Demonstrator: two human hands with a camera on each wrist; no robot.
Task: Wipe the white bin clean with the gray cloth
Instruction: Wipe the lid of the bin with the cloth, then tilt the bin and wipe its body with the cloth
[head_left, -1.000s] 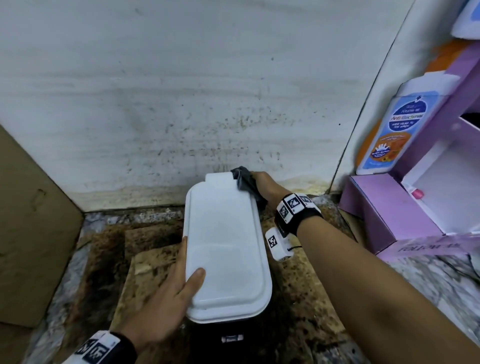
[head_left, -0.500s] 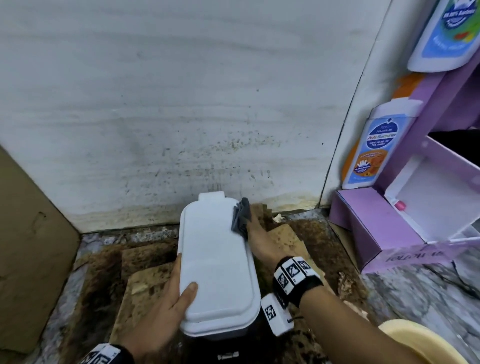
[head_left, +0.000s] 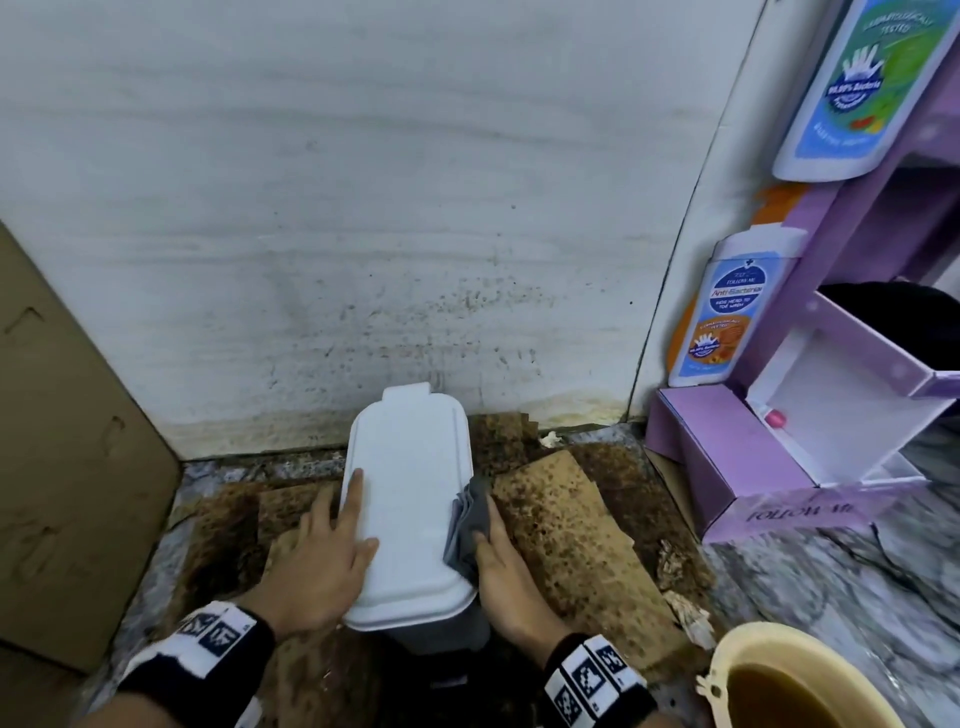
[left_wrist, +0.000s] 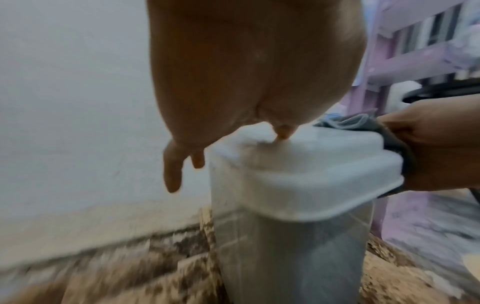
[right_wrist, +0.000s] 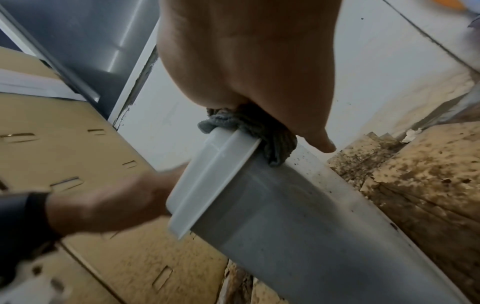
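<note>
The white bin (head_left: 410, 499) stands against the wall with its white lid closed; its grey body (left_wrist: 293, 257) shows in the wrist views. My left hand (head_left: 332, 556) lies flat on the lid's left edge, fingers straight, one fingertip (left_wrist: 283, 135) touching the top. My right hand (head_left: 498, 561) grips the gray cloth (head_left: 467, 525) and presses it against the lid's right rim, near the front. The cloth (right_wrist: 259, 127) is bunched under my palm over the lid edge (right_wrist: 215, 176). In the left wrist view the cloth (left_wrist: 363, 125) wraps the lid's far corner.
Stained brown cardboard (head_left: 566, 535) covers the floor around the bin. A flat cardboard sheet (head_left: 67, 457) leans at the left. A purple rack (head_left: 779, 447) with soap bottles (head_left: 727, 312) stands at the right. A yellow basin of brown water (head_left: 795, 680) sits at the lower right.
My right hand has slid the cloth along the lid's right rim from the far corner toward the front. The left hand stays on the lid's left edge.
</note>
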